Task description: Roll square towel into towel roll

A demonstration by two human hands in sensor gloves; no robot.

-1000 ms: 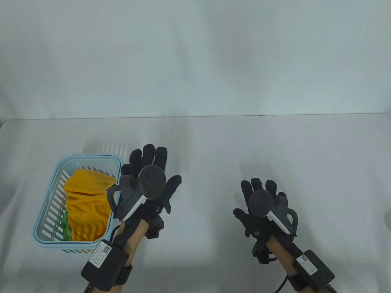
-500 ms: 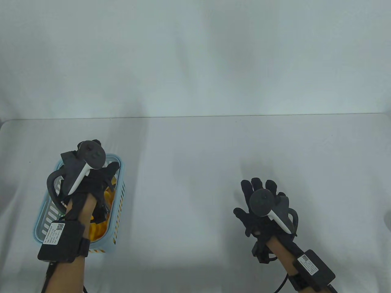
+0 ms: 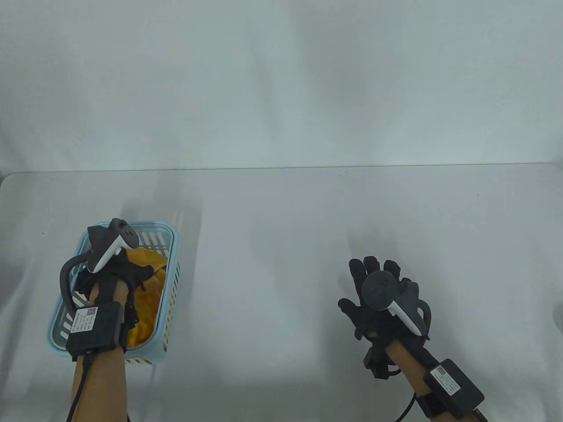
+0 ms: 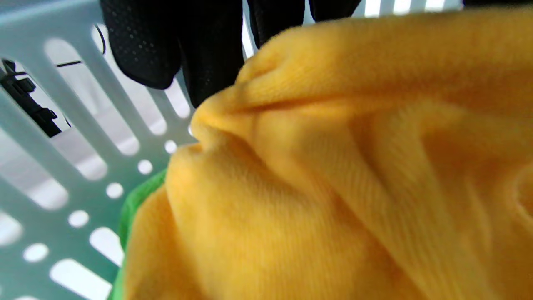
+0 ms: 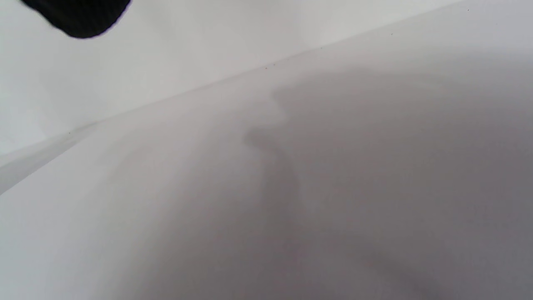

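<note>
near the front left corner of the desk (image 3: 281, 211) stands a light blue basket (image 3: 172, 268). in it lies a crumpled yellow towel (image 3: 147, 299), over a green cloth (image 4: 137, 200). the left hand (image 3: 112, 272) reaches down into the basket, its fingers (image 4: 208, 54) at the towel's fold; if they grip it, i cannot tell. toward the front right, the right hand (image 3: 380, 299) is over the bare desk with fingers spread apart, holding nothing.

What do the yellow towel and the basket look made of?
Yellow towel: soft fabric, probably microfibre or terry, with fine ribbed pile, matte, crumpling in loose folds. Basket: pale blue moulded plastic, smooth and slightly glossy, with slotted walls.
</note>
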